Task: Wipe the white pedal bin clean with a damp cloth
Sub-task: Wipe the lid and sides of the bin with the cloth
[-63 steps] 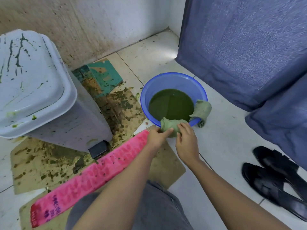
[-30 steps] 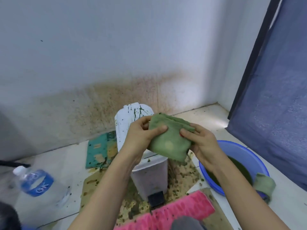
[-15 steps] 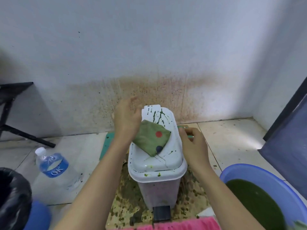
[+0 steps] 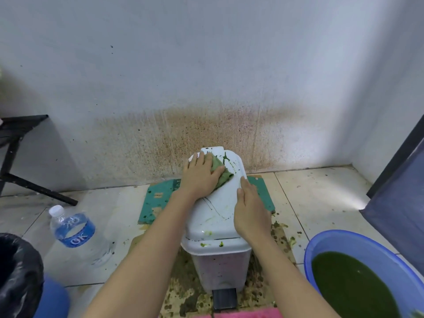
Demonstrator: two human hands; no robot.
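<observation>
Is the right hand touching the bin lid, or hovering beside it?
Touching. The head view shows the right hand lying flat on the right side of the lid, fingers over its edge, no gap.

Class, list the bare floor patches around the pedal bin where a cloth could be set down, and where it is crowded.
Free: the right tiles, bordered by pedal bin, green board, wall, curtain and basin; the left tiles, between stand leg, bottle and green board. Crowded: stained cardboard round the bin's base; near-left corner with bottle and black bag.

pedal bin (image 4: pixel 214 216): glossy smooth plastic | cloth (image 4: pixel 221 172): matt fabric | basin (image 4: pixel 376 243): glossy plastic
</observation>
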